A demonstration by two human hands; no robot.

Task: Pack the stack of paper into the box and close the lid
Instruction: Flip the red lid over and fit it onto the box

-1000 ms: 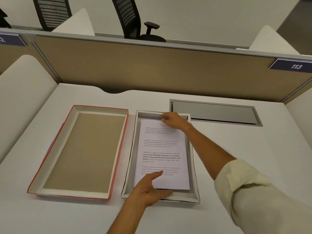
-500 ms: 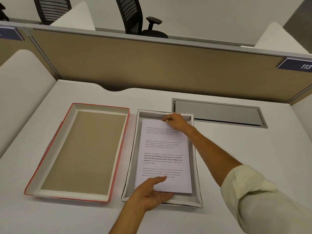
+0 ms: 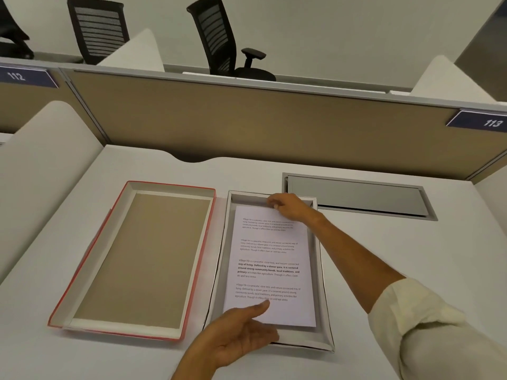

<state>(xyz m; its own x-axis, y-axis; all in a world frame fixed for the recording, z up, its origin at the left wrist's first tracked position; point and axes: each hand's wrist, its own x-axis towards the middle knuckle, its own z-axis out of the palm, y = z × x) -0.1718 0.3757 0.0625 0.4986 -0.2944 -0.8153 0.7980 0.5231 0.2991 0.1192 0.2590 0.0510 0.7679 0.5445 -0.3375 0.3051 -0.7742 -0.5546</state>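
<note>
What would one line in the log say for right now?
step: seating paper | paper stack: inside box | left hand: near end | right hand: far end | lid: off, beside box

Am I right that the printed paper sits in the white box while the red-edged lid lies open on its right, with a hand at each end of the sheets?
Not quite: the head view shows the red-edged lid on the left of the white box, not the right. The printed paper is in the box, with the left hand at the near end and the right hand at the far end.
</note>
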